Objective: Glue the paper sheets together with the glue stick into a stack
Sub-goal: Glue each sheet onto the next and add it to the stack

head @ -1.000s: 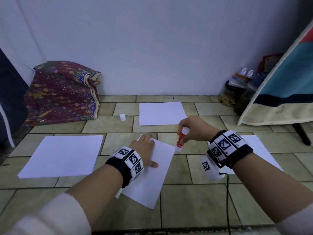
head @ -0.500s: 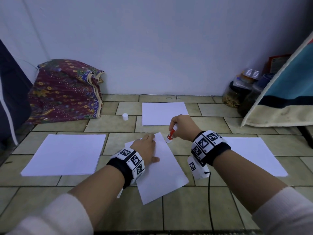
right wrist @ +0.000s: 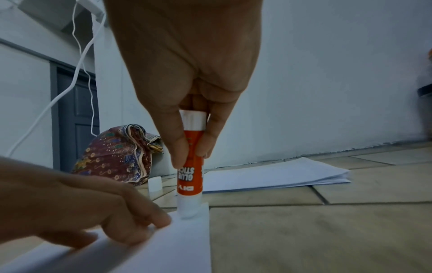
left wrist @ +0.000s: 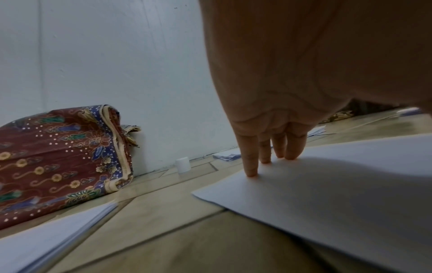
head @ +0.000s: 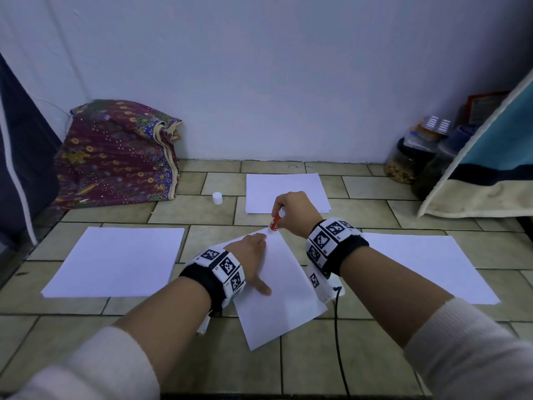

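Dim, cool, even light; soft shadows lie under the hands. Wide-angle bending curves the frame edges. Wrist views look grainy, perhaps slightly blurred near the lens.

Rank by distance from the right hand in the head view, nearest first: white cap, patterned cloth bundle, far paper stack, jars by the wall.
From the right hand, which grips the glue stick:
1. Far paper stack, just behind the hand.
2. White cap, on the floor to its left.
3. Patterned cloth bundle at far left and jars at far right: too close to call.
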